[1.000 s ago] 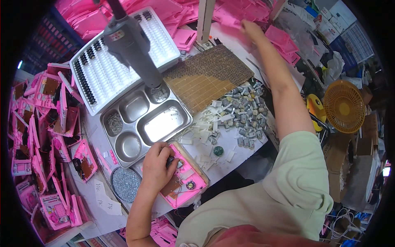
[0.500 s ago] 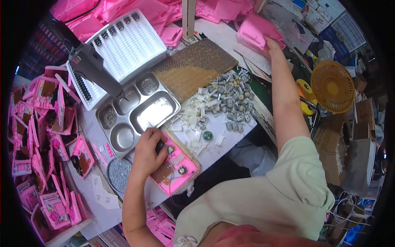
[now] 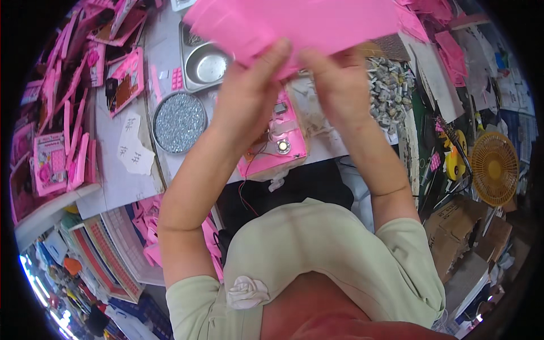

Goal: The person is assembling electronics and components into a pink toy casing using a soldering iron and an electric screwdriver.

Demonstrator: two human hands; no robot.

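Note:
Both of my hands hold up a large pink plastic panel (image 3: 317, 25), blurred by motion, at the top of the view. My left hand (image 3: 258, 85) grips its lower edge with the thumb on the near face. Close beside it, my right hand (image 3: 340, 82) pinches the same edge; the fingers of both are partly hidden behind the panel. Below them on the table lies a pink toy housing (image 3: 277, 156) with a round metal part, thin wires and a grey block in it. My left wrist covers part of that housing.
Left of my arm stands a round dish of small screws (image 3: 179, 122). Behind it is a metal compartment tray (image 3: 207, 65). Small grey motors (image 3: 391, 90) are heaped at right. Pink housings (image 3: 54, 161) pile up at far left. A yellow fan (image 3: 494, 169) stands at far right.
My right hand has brought the pink panel from the far right to the middle. My left hand has left the housing and taken hold of the panel. The view has shifted.

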